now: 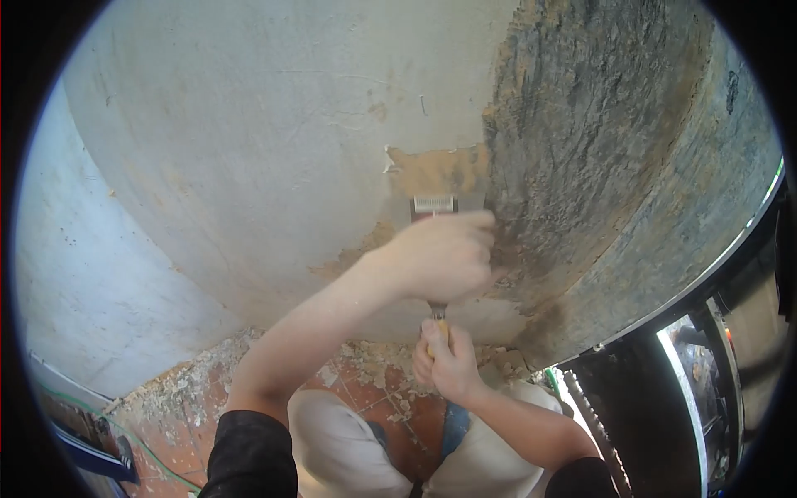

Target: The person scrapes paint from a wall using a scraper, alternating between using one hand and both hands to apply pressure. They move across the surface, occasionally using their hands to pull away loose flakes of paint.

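Observation:
My left hand [444, 257], closed and slightly blurred by motion, is in front of the curved wall. A flat-headed tool [434, 204] with a pale ribbed strip and dark, reddish edges sticks out just above its knuckles; the hand covers the rest. Below, my right hand [452, 365] is wrapped round a yellow-handled tool [437, 330], its metal neck pointing up. The far end of that tool disappears behind my left hand. Around the tools, the grey coating [274, 124] gives way to a tan exposed patch [440, 168] with ragged, lifted edges.
Dark, rough wall surface [598, 116] lies to the right. Pale flakes litter the red tiled floor [390, 407] between my knees. A green hose [149, 452] runs along the lower left, near another person's foot [124, 458]. A curved edge and dark opening [639, 407] are at lower right.

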`<action>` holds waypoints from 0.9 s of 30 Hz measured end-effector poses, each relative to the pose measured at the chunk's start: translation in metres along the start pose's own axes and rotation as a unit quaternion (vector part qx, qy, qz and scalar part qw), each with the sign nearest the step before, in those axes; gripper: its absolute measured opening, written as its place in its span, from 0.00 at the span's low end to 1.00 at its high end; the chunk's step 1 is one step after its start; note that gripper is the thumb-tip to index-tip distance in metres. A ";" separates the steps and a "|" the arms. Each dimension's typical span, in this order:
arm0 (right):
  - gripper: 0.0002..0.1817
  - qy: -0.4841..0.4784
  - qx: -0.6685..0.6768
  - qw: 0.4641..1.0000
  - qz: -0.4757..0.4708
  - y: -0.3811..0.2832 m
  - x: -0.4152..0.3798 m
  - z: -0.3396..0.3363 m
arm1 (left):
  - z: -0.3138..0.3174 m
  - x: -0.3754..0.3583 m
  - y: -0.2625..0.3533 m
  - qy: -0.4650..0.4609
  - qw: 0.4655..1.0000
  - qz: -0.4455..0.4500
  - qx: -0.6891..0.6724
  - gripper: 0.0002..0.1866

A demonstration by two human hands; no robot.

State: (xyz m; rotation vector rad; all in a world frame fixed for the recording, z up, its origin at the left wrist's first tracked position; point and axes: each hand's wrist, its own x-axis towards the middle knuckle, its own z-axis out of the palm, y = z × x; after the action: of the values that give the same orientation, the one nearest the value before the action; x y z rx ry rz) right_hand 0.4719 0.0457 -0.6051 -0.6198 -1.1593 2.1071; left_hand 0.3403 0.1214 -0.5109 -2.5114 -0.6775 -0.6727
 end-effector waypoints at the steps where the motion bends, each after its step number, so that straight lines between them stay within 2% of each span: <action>1: 0.25 0.012 -0.019 1.000 0.001 0.005 -0.003 -0.002 | 0.001 -0.003 0.002 -0.021 0.999 -0.005 -0.026 0.20; 4: 0.24 0.013 -0.040 0.999 0.005 0.004 0.003 -0.007 | -0.004 0.003 -0.005 -0.066 0.998 0.012 -0.016 0.20; 9: 0.21 0.013 -0.046 0.999 0.013 0.002 0.000 -0.009 | -0.008 0.006 -0.003 -0.042 0.999 0.016 -0.008 0.20; 11: 0.25 0.037 -0.107 0.993 -0.041 0.002 0.007 -0.012 | -0.007 0.008 -0.004 -0.038 0.999 0.017 0.000 0.20; 14: 0.25 0.055 -0.143 0.986 -0.070 0.006 0.017 -0.022 | -0.002 0.010 -0.011 -0.010 0.998 0.056 0.031 0.19; 16: 0.25 0.050 -0.133 0.988 -0.064 0.006 0.022 -0.024 | 0.000 0.008 -0.012 -0.040 0.997 0.060 0.040 0.18; 20: 0.24 0.019 -0.131 0.989 -0.063 0.005 0.036 -0.026 | -0.008 0.011 -0.018 -0.035 0.998 0.049 0.037 0.18; 21: 0.24 0.018 -0.128 0.989 -0.065 0.000 0.041 -0.023 | -0.019 0.018 -0.022 -0.033 0.995 0.059 0.072 0.18; 23: 0.24 0.017 -0.141 0.983 -0.113 -0.012 0.042 -0.013 | -0.031 0.026 -0.029 -0.036 0.994 0.045 0.091 0.18; 27: 0.23 -0.003 -0.096 0.992 -0.082 -0.014 0.037 -0.006 | -0.033 0.023 -0.027 -0.057 0.993 0.047 0.087 0.18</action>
State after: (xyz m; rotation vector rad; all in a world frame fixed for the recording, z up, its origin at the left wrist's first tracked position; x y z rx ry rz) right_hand 0.4559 0.0817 -0.5993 -0.5856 -1.3797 1.8752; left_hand 0.3322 0.1325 -0.4645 -2.4155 -0.6236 -0.4203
